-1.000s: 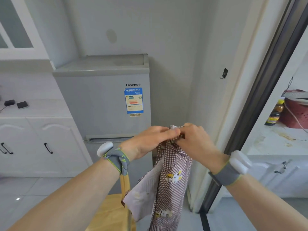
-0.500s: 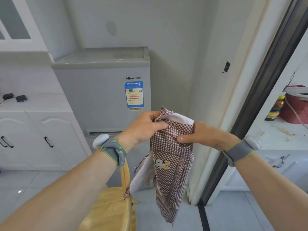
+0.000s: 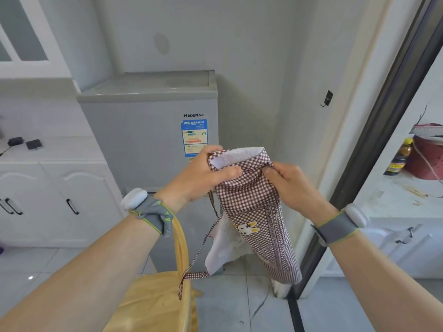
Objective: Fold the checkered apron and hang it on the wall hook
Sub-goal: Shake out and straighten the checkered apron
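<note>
While both hands hold it up in front of the fridge (image 3: 148, 130), the checkered apron (image 3: 251, 207) hangs as a narrow folded bundle, its long axis running nearly straight down from the grip, the lower end leaning a little to the right. The left hand (image 3: 199, 176) pinches the top left corner, thumb across the checked front and fingers behind, just under the white lining (image 3: 237, 155) that shows at the upper edge. The right hand (image 3: 290, 185) pinches the top right corner, fingers curled into the cloth. Neither grip is spread; both are pressed onto fabric. A thin strap (image 3: 199, 250) dangles loose from the left side, its end hanging in front of the wooden chair (image 3: 163, 303) below.

The wall hook (image 3: 327, 99) sits bare on the side wall (image 3: 299, 68), above and to the right of the apron's top edge and well apart from it. The right hand is the nearer of the two. By my reading the folding is about done and the hanging not yet begun: the coming move calls for lifting the top edge up and rightwards, and some loop or strap must be found to catch the hook, since the folded top shows no opening. The loose strap may snag on the chair
</note>
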Motion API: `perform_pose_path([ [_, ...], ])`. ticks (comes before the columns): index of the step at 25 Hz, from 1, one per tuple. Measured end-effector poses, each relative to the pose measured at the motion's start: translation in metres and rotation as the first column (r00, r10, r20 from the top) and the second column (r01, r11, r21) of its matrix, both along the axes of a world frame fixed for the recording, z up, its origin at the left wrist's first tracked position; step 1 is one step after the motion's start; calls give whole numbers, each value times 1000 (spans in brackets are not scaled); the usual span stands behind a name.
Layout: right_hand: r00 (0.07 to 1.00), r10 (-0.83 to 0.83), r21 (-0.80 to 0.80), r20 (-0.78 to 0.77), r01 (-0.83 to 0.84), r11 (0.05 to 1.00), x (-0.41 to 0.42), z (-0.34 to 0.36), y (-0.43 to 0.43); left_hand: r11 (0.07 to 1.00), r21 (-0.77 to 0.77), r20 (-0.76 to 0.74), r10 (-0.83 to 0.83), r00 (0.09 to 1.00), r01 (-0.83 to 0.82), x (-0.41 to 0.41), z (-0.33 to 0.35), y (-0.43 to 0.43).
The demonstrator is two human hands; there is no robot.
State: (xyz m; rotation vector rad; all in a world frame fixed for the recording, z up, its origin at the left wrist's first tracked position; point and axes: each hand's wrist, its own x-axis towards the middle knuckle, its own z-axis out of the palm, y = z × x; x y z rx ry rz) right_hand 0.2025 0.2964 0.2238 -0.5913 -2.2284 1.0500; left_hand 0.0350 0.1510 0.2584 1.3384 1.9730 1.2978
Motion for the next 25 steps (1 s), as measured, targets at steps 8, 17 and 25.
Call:
perform_pose_path([
  [8,975,220,-275,-28,-219,936,-4,-13,-8,976,-215,-503,-126,855,18,12,25,28],
  [17,962,224,-468,153,-129,874,-7,-141,-42,990,-138,-551,-50,833,-31,-10,43,19],
  [25,884,-12,-477,467,264,838,24,-265,-31,939,54,-592,304,746,-339,-67,86,-9],
])
